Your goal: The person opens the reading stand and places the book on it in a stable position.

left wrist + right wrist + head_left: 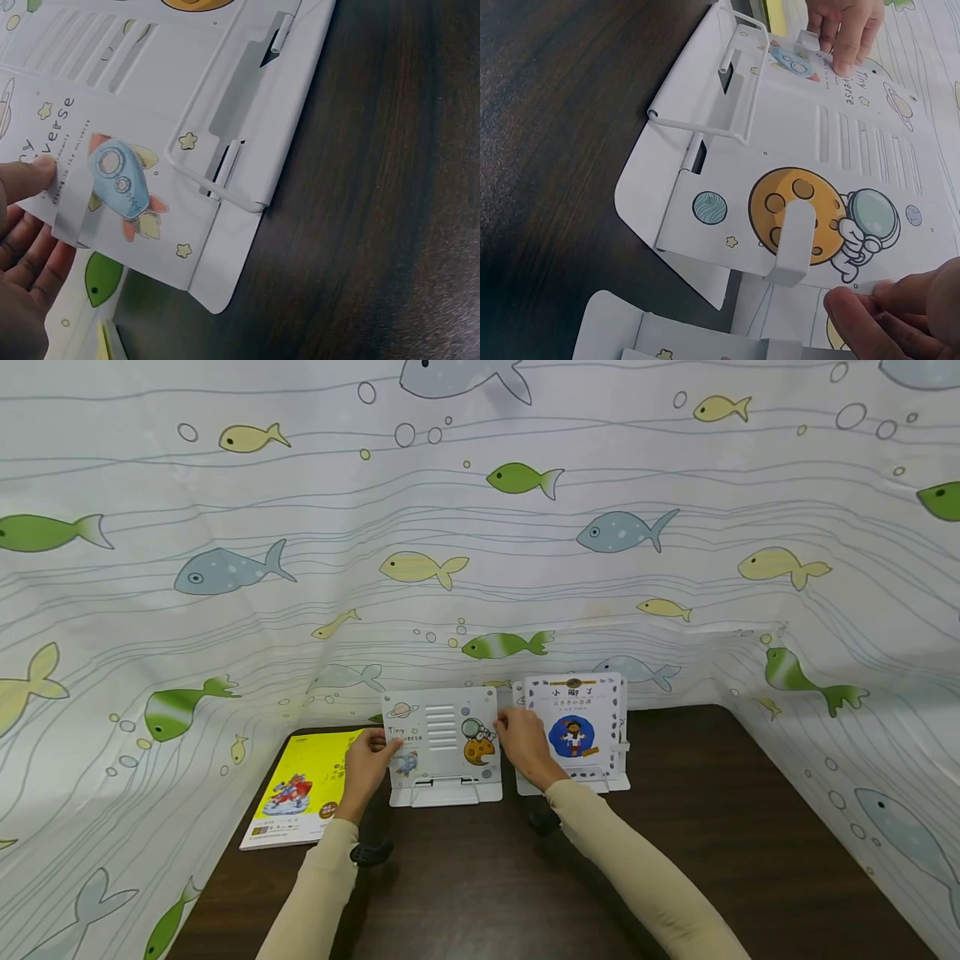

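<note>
A white book stand (pixel 442 714) printed with a rocket, a planet and an astronaut stands tilted back near the far table edge, holding no book. My left hand (pixel 366 768) pinches its left edge, thumb in front and fingers behind, as the left wrist view shows beside the printed rocket (pixel 120 178). At the opposite edge, my right hand (pixel 525 745) pinches the panel near the astronaut (pixel 866 225). A wire page holder (pixel 697 129) lies across the stand's lower ledge. White side clips (pixel 795 244) sit on both edges.
Close on the right, a second white stand (pixel 619 783) holds a white picture book (pixel 573 697) with a blue circle on its cover. A yellow book (pixel 318 768) lies flat at the left table edge. Behind hangs a fish-print curtain (pixel 480 602).
</note>
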A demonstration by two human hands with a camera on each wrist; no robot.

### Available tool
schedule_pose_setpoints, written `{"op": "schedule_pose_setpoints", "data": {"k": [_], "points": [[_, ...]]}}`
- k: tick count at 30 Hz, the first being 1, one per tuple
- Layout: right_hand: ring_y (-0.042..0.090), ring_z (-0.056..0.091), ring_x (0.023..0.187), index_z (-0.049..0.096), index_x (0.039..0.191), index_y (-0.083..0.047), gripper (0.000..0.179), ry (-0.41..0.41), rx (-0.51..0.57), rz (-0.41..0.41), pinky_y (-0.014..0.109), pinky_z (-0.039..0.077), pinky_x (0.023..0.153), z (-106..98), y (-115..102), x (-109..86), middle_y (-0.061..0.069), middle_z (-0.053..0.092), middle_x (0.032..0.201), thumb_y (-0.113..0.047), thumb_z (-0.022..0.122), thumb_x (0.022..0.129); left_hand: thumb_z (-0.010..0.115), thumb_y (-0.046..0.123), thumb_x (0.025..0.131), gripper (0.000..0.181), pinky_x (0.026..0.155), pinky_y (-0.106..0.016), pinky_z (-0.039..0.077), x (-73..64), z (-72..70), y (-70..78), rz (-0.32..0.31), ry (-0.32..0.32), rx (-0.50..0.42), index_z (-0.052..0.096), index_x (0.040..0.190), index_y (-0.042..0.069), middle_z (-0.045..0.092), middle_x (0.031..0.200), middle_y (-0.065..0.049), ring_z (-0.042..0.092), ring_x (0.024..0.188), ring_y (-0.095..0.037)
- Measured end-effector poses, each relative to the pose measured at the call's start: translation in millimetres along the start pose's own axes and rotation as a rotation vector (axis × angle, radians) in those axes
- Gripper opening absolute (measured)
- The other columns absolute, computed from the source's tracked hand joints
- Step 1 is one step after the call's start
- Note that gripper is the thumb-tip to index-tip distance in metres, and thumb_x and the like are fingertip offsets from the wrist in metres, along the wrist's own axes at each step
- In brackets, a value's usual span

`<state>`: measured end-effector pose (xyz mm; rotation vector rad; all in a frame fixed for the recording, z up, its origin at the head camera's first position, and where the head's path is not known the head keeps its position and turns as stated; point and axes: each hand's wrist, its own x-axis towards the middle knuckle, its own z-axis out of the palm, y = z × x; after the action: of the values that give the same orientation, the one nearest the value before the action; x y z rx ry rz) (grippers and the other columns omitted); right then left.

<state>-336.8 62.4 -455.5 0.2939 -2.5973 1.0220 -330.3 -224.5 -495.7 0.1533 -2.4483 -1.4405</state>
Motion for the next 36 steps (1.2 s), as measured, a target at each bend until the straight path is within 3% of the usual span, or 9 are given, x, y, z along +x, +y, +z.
{"op": "schedule_pose_setpoints", "data": {"k": [6,10,16,20,22,26,29,33,36], "points": [[0.019,0.068,0.078,0.072,0.110,-0.003,0.012,0.078,0.076,0.002,0.033,0.056,0.066,0.2,-3.9,-6.9,0.010,0.074,0.094,-0.012,0.072,0.102,0.071,0.023,0.104,0.039,0.081,-0.012,0.050,-3.9,-7.3,-5.1,0.014,0.037,-0.006,0.063,0.133,-0.002,0.070,0.124,-0.023,0.067,0.110,-0.034],[0.018,0.068,0.077,0.071,0.102,-0.006,0.005,0.101,0.169,-0.082,0.030,0.055,0.066,3.9,-16.6,-18.9,0.008,0.073,0.089,-0.010,0.071,0.101,0.068,0.023,0.106,0.034,0.075,-0.006,0.047,-10.5,-24.1,-8.7,0.028,0.085,-0.003,0.067,0.129,-0.002,0.072,0.118,-0.023,0.070,0.099,-0.026],[0.020,0.074,0.070,0.077,0.104,-0.001,0.011,-0.164,0.429,-0.082,0.027,0.061,0.063,23.3,-49.8,-44.2,0.011,0.076,0.083,-0.010,0.070,0.103,0.067,0.027,0.106,0.029,0.068,-0.013,0.050,-26.4,-61.4,-19.2,0.037,0.116,0.068,0.074,0.116,0.000,0.076,0.104,-0.021,0.067,0.078,-0.005],[0.021,0.075,0.071,0.077,0.106,0.003,0.015,-0.299,0.555,-0.050,0.042,0.066,0.070,46.7,-72.1,-53.9,0.015,0.077,0.086,-0.009,0.067,0.104,0.066,0.028,0.107,0.031,0.067,-0.017,0.051,-34.3,-85.7,-28.5,0.015,0.130,0.135,0.076,0.116,0.001,0.078,0.103,-0.020,0.072,0.084,-0.017],[0.021,0.076,0.071,0.078,0.106,0.002,0.015,-0.336,0.580,-0.030,0.043,0.066,0.071,59.6,-81.9,-56.6,0.016,0.077,0.088,-0.008,0.067,0.105,0.064,0.029,0.108,0.034,0.069,-0.021,0.053,-36.5,-96.2,-33.8,-0.005,0.135,0.182,0.076,0.119,-0.001,0.079,0.106,-0.022,0.075,0.090,-0.027],[0.015,0.076,0.073,0.077,0.110,-0.002,0.015,-0.410,0.509,-0.041,0.026,0.063,0.068,84.2,-96.8,-58.5,0.012,0.078,0.093,-0.011,0.066,0.106,0.059,0.030,0.109,0.043,0.082,-0.042,0.059,-37.5,-115.2,-46.0,-0.073,0.142,0.259,0.072,0.126,-0.007,0.075,0.117,-0.029,0.073,0.103,-0.041],[0.009,0.073,0.074,0.075,0.115,-0.004,0.016,-0.464,0.419,-0.072,0.018,0.056,0.065,98.9,-105.3,-58.5,0.007,0.077,0.096,-0.014,0.065,0.107,0.058,0.028,0.108,0.044,0.093,-0.058,0.055,-37.6,-129.5,-56.2,-0.110,0.148,0.315,0.070,0.127,-0.010,0.072,0.121,-0.033,0.068,0.108,-0.047],[0.002,0.068,0.073,0.073,0.121,-0.004,0.021,-0.505,0.362,-0.052,0.018,0.054,0.066,117.8,-112.3,-58.0,0.002,0.077,0.096,-0.016,0.066,0.106,0.058,0.020,0.106,0.040,0.094,-0.064,0.050,-40.1,-145.4,-71.7,-0.126,0.145,0.429,0.069,0.124,-0.013,0.068,0.119,-0.037,0.063,0.108,-0.052],[0.002,0.066,0.076,0.073,0.122,-0.005,0.023,-0.510,0.300,-0.025,0.018,0.053,0.068,130.3,-114.1,-56.4,0.001,0.077,0.097,-0.019,0.068,0.106,0.059,0.019,0.103,0.046,0.095,-0.067,0.046,-43.0,-150.6,-81.1,-0.152,0.090,0.526,0.062,0.129,-0.019,0.059,0.123,-0.044,0.055,0.111,-0.059]]}}
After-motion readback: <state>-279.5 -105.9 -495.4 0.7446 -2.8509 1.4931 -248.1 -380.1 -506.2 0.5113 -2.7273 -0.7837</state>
